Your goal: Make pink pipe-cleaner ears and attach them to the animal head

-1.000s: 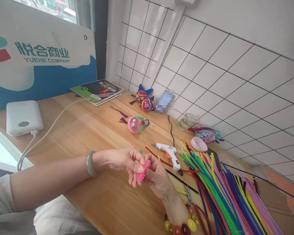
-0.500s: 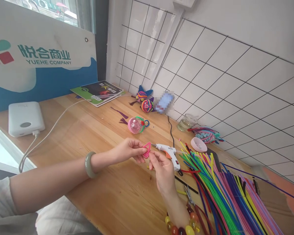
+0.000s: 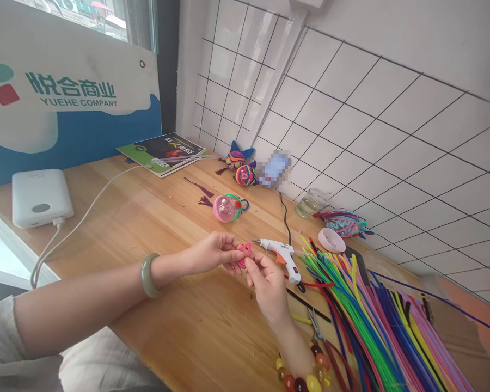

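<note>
Head view, wooden table (image 3: 155, 215), tiled wall (image 3: 367, 125)

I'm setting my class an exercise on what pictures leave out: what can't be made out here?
All in the head view:
Pink piece: partly covered by the left hand and right hand, full shape hidden.
Pipe cleaners: some lower ends cut off by the bottom edge.
Object by the tiled wall: pixelation hides its details.
Booklet: smallest lettering too small to read.
</note>
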### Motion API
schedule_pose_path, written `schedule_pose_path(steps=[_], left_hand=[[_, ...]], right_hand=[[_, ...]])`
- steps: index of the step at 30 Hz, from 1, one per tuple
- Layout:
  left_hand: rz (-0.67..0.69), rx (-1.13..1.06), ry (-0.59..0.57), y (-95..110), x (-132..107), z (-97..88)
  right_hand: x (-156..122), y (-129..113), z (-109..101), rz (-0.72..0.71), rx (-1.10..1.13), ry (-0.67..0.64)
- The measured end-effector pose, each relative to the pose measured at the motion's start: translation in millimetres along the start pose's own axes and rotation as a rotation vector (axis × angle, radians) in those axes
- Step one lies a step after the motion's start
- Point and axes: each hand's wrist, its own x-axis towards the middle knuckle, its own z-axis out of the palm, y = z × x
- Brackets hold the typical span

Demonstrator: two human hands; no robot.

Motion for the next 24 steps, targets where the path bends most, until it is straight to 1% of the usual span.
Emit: schedule_pose_path(steps=[6, 13, 17, 24], left_hand=[[-0.089, -0.060, -0.007, 0.5, 0.7, -1.2], [-0.086, -0.057, -0.003, -3.1, 1.8, -3.3], [-0.115, -0.060, -0.018, -2.7, 1.4, -3.0], [-0.175, -0.085, 0.011, -3.4, 1.9, -4.8]], right_hand=[[0.4, 3.2, 3.0, 0.014, 0.061, 0.035], [2.0, 5.5, 3.4, 0.043, 0.051, 0.056], [2.3, 9.1, 3.1, 0.065, 0.085, 0.069], [1.9, 10.5, 3.7, 0.080, 0.116, 0.079]])
